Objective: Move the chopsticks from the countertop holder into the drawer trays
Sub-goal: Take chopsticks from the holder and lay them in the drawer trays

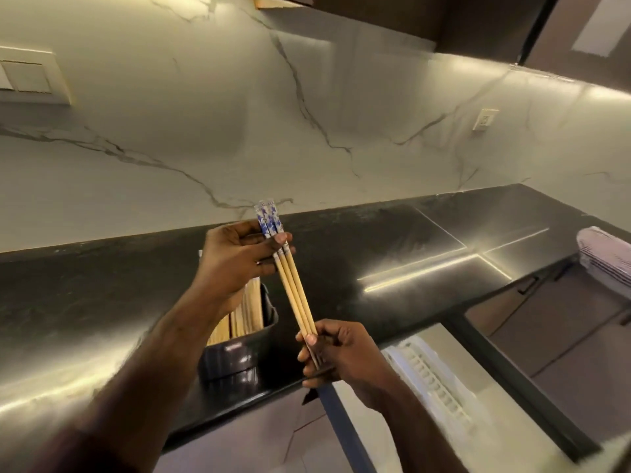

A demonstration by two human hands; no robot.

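Right hand: the right hand [336,353] was nearest, its thumb and fingers pinched round the narrow tips of the held chopsticks [296,295].
Held chopsticks: a small bundle, about three, pale bamboo along the shaft with blue-and-white patterned tops; it was in the air above the countertop [392,247], slanting from lower right up to upper left.
Left hand: the left hand [235,259] gripped the patterned upper part of the same bundle, fingers curled round it.
Drawer: an open drawer [485,380] lay below the right hand, with a white ribbed tray [430,373] inside; its contents could not be made out.
Holder: a dark glossy holder [239,349] stood on the black countertop under the left forearm, packed with more plain bamboo chopsticks [247,312] standing upright.
Towel: a folded pale towel [604,257] sat at the far right.
Backsplash: white veined marble backsplash [307,114] with a wall socket [485,119].
Writing: no readable writing.
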